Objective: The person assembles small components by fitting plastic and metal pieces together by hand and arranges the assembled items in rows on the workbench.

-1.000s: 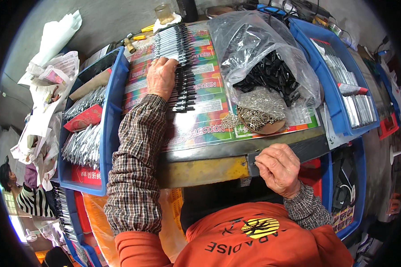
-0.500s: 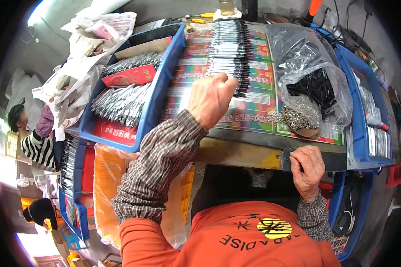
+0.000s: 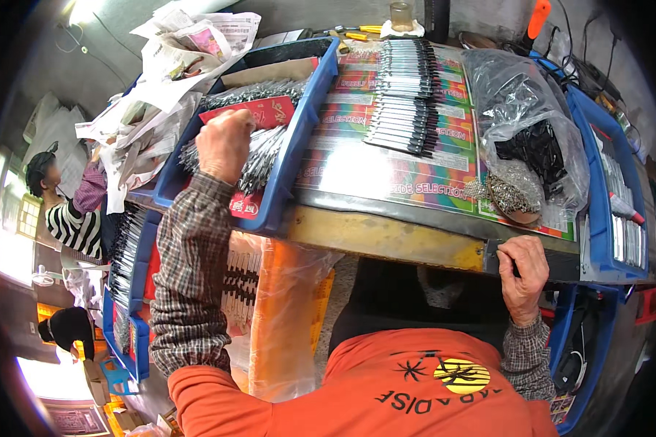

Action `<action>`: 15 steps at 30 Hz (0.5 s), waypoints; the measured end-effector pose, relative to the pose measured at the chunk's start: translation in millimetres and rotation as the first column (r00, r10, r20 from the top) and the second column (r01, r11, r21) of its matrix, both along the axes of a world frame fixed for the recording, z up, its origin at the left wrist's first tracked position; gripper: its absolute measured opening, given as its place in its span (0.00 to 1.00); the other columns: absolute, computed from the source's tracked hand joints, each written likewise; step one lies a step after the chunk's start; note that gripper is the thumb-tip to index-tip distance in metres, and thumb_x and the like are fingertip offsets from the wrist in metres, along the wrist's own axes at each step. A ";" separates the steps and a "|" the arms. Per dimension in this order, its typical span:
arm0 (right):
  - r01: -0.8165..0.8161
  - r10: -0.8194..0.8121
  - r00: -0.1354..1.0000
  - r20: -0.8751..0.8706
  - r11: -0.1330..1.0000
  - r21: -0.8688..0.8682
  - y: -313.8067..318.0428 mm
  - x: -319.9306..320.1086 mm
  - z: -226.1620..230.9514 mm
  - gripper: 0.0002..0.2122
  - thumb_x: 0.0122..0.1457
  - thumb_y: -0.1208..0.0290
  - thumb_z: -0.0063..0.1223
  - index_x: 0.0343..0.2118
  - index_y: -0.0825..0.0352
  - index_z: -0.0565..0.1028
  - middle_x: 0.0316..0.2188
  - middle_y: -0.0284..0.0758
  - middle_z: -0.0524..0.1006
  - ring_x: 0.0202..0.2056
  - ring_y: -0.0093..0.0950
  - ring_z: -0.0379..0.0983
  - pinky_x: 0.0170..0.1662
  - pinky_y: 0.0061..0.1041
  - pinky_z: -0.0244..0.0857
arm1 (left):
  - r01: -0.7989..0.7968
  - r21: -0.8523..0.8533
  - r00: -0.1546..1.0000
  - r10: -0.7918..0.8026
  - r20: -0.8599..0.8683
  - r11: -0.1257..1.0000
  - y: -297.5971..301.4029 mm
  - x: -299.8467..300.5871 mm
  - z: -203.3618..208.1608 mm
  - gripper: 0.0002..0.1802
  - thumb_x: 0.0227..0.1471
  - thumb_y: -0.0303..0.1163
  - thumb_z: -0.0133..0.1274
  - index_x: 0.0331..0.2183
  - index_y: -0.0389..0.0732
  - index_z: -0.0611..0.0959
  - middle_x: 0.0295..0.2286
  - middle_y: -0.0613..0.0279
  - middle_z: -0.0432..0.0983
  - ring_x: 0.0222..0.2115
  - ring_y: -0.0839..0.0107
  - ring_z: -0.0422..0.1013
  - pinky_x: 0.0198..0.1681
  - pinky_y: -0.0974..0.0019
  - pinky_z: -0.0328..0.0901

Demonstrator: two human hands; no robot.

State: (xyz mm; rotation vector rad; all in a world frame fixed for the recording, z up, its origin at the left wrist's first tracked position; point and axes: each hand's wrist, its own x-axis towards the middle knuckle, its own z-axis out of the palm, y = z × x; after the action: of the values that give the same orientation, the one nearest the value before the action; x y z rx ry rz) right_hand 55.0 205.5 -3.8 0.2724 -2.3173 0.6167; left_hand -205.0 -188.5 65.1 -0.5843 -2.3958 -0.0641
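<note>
Inside one blue bin (image 3: 299,156), thin shiny silver pens (image 3: 259,156) are gripped by the closed left hand (image 3: 224,143); the right hand (image 3: 521,273) is clamped on the counter (image 3: 386,237) edge.

Two blue bins (image 3: 306,156) (image 3: 598,197), one clear plastic bag (image 3: 517,109), one glass jar (image 3: 401,14)

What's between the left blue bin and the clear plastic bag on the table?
Head view: a row of black-and-silver pens lying on the colourful printed sheet, between the blue bin and the plastic bag.
</note>
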 end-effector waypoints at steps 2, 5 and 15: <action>0.012 -0.012 1.000 0.005 1.000 0.001 0.6 0.1 0.1 0.06 0.46 0.83 0.57 0.29 0.69 0.74 0.27 0.38 0.73 0.31 0.38 0.70 0.36 0.34 0.65 | -0.070 0.026 0.996 0.069 0.056 0.997 -17.5 -10.5 2.7 0.03 0.46 0.34 0.55 0.28 0.50 0.82 0.26 0.57 0.78 0.29 0.53 0.75 0.32 0.53 0.69; 0.014 -0.014 1.000 0.007 1.000 0.003 -1.5 -1.1 1.7 0.07 0.46 0.83 0.57 0.29 0.69 0.74 0.27 0.39 0.73 0.31 0.38 0.70 0.36 0.34 0.65 | -0.171 -0.043 0.965 0.176 0.195 0.984 -49.7 -32.0 -3.4 0.05 0.44 0.33 0.56 0.28 0.50 0.84 0.26 0.55 0.78 0.31 0.53 0.75 0.34 0.53 0.69; 0.024 -0.024 1.000 0.001 0.999 0.027 -2.9 -2.7 0.7 0.07 0.46 0.83 0.57 0.29 0.70 0.74 0.26 0.39 0.73 0.30 0.38 0.69 0.35 0.34 0.64 | -0.215 -0.203 0.926 0.265 0.267 0.955 -41.4 -53.0 -17.4 0.06 0.44 0.34 0.57 0.28 0.47 0.85 0.28 0.55 0.79 0.34 0.55 0.75 0.38 0.54 0.69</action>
State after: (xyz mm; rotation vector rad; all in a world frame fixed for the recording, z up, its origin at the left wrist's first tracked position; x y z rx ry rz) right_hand 52.4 202.7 -3.0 0.2568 -2.3277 0.5747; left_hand -257.9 -229.9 47.7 -0.3708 -2.7648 0.1753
